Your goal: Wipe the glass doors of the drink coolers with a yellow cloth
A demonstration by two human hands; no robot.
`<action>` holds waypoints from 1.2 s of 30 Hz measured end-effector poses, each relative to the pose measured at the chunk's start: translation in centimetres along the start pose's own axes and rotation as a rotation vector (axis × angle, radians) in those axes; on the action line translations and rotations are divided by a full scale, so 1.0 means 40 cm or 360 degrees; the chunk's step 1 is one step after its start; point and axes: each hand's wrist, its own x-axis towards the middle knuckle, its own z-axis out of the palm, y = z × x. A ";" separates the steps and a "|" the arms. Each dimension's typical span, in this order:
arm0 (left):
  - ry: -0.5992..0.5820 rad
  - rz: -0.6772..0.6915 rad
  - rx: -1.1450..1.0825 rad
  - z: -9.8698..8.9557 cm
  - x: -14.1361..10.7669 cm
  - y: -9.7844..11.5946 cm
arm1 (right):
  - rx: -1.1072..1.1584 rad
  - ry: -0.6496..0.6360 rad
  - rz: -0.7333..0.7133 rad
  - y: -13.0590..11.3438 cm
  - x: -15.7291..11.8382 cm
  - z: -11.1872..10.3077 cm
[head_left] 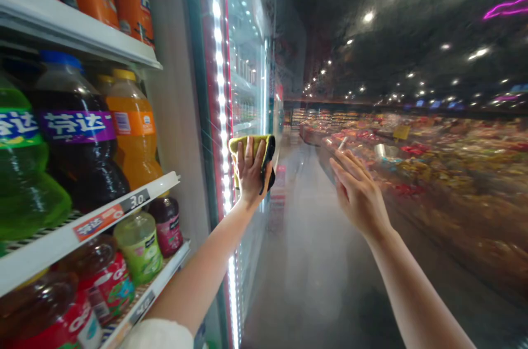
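My left hand (251, 170) presses a yellow cleaning cloth (264, 143) with a dark edge against the glass door (247, 90) of a drinks fridge. Its fingers lie spread over the cloth, and a dark fold hangs at the wrist side. Out in the air over the aisle, my right hand (358, 195) is raised with fingers stretched out, and nothing shows in it. A bright strip of lights (220, 90) runs down the door frame just left of the cloth.
At the left, fridge shelves (157, 187) hold soda bottles, among them a purple-labelled bottle (78, 129) and an orange bottle (132, 129). A grey floor (305, 261) stretches ahead. Blurred display stands (454, 173) with colourful packages line the right side.
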 end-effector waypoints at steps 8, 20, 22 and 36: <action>-0.0278 0.0328 0.0058 0.033 -0.035 0.093 | 0.0008 -0.0051 -0.0007 0.001 -0.007 -0.006; -0.0006 0.0081 -0.0102 0.076 0.064 0.235 | -0.0200 0.0065 0.0232 0.031 -0.065 -0.082; -0.0173 0.0252 -0.0094 0.088 0.018 0.266 | -0.0194 0.0027 0.0231 0.037 -0.074 -0.076; -0.0247 -0.0406 0.0043 0.098 -0.014 0.395 | -0.0525 0.0057 0.0489 0.121 -0.173 -0.159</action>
